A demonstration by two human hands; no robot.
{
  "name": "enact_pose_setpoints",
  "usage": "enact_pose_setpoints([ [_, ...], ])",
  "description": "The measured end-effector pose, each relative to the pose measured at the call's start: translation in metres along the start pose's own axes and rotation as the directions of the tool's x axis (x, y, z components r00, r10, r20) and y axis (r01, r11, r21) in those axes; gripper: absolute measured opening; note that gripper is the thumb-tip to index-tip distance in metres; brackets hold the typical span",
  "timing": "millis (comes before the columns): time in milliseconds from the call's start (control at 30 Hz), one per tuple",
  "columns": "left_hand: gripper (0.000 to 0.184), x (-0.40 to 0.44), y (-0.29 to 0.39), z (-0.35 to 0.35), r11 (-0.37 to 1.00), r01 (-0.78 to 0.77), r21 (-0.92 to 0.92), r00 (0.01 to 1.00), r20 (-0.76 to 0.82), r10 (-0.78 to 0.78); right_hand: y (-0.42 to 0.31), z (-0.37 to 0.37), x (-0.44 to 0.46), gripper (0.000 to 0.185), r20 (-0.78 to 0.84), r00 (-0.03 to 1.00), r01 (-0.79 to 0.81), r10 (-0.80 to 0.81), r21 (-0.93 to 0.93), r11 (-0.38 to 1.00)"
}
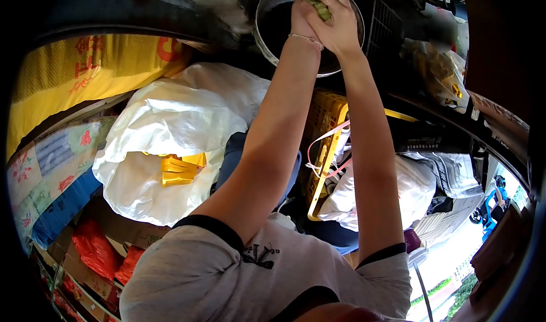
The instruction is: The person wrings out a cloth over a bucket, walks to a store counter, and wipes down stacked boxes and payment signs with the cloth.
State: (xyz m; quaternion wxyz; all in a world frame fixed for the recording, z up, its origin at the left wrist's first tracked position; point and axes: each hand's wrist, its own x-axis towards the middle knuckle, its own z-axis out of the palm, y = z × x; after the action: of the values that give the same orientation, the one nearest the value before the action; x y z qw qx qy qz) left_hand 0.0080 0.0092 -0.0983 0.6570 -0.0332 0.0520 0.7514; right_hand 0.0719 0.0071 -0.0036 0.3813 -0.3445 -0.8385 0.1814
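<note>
At the top of the head view, both hands are over a round metal basin with a dark inside. My left hand, with a thin bracelet at its wrist, presses against a pale green, textured lump. My right hand is cupped over the same lump from the other side, its fingers bent across it. The lump shows only in part between the hands; I cannot tell whether it is a sponge or something leafy.
Left of my arms sits a white plastic bag with yellow pieces inside. A yellow plastic basket and another white bag stand near my right arm. Red bags lie at lower left. A yellow printed sack is upper left.
</note>
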Motion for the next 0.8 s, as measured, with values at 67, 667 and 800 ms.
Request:
enact_pose_setpoints([
  [67,0.029,0.001,-0.004,-0.006,0.998,-0.015,0.063,1.000,-0.026,0.017,0.009,0.003,0.004,0.025,0.028,1.000,-0.001,-0.002,0.091,0.996],
  [667,0.027,-0.002,-0.007,0.033,0.984,0.026,0.176,0.861,-0.504,0.067,0.021,0.021,0.017,0.040,0.091,0.747,-0.665,0.659,0.101,0.740],
  [800,0.028,0.010,-0.001,0.018,0.991,-0.045,0.129,0.863,-0.494,0.103,0.037,0.034,0.007,0.033,0.163,0.587,-0.726,0.793,0.540,0.427],
])
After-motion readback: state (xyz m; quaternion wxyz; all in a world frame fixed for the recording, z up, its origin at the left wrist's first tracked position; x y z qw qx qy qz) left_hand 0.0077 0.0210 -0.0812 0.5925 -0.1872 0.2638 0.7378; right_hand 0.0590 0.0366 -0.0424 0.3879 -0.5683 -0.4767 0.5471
